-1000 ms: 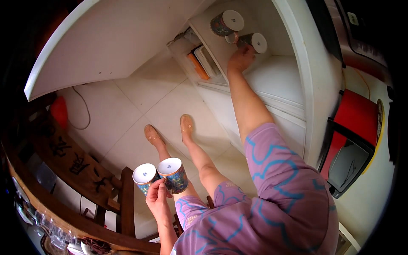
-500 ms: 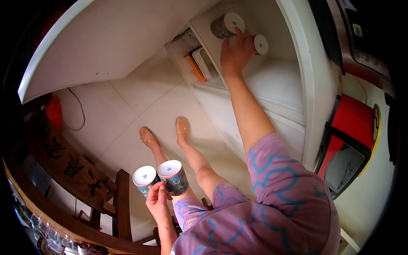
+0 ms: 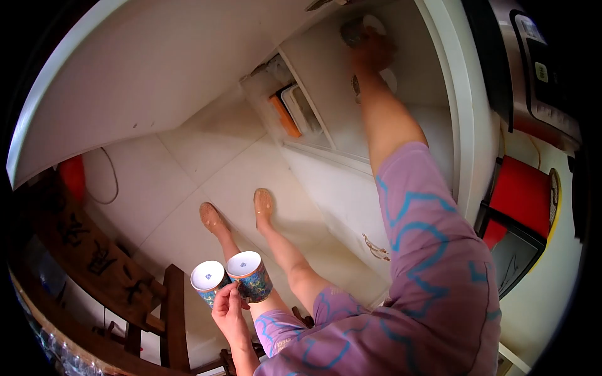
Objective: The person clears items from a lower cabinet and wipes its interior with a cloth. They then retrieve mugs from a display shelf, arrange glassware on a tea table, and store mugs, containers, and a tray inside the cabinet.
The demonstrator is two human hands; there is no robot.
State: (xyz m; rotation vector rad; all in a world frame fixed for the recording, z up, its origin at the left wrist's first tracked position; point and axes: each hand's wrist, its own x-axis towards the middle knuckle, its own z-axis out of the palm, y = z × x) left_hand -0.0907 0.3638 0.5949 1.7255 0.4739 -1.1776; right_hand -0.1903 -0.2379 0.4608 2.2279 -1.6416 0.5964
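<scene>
My left hand (image 3: pixel 230 311) grips two patterned mugs side by side by their handles, a left mug (image 3: pixel 209 280) and a right mug (image 3: pixel 250 276), their white insides facing up. Deep in the open white cabinet, my right hand (image 3: pixel 375 51) is at a dark patterned mug (image 3: pixel 352 31) and covers part of it. Its fingers are blurred, so their grip cannot be made out. Another mug (image 3: pixel 389 79) stands behind my right forearm, mostly hidden.
The open cabinet door (image 3: pixel 157 62) spans the upper left. Beside the mugs' compartment, a shelf holds an orange item (image 3: pixel 285 116). A wooden chair (image 3: pixel 94 250) stands at left. A red appliance (image 3: pixel 520 194) and a silver appliance (image 3: pixel 542 75) are at right.
My right hand has moved from the nearer mug up and deeper into the cabinet, to the farther one. The view has shifted. My left hand still holds both mugs.
</scene>
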